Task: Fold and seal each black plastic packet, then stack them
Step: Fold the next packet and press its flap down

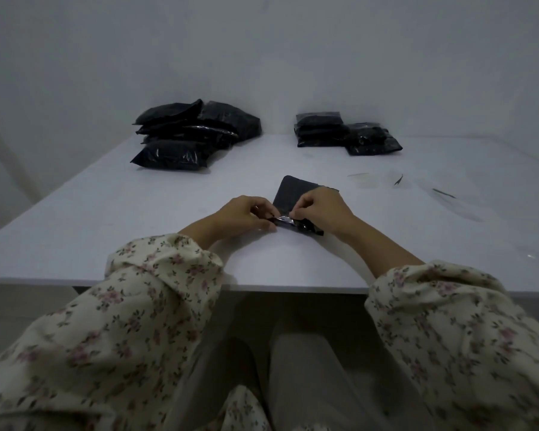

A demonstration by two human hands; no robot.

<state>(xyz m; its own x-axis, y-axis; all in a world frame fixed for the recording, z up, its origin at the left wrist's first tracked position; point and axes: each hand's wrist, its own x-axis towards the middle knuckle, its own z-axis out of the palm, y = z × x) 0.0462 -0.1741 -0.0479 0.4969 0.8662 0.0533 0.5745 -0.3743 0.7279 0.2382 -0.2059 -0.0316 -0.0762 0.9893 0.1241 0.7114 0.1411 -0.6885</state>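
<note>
A black plastic packet (293, 191) lies flat on the white table (137, 213) in front of me, its near end between my hands. My left hand (243, 216) pinches the packet's near edge from the left. My right hand (321, 209) pinches a shiny strip at the same edge from the right. The packet's near end is partly hidden under my fingers. A loose pile of black packets (193, 135) sits at the far left. A smaller stack of black packets (346, 133) stands at the far right.
Thin clear strips (399, 180) lie scattered on the table to the right of the packet. A white wall rises behind the table. The table's front edge runs just below my forearms, with my lap beneath it.
</note>
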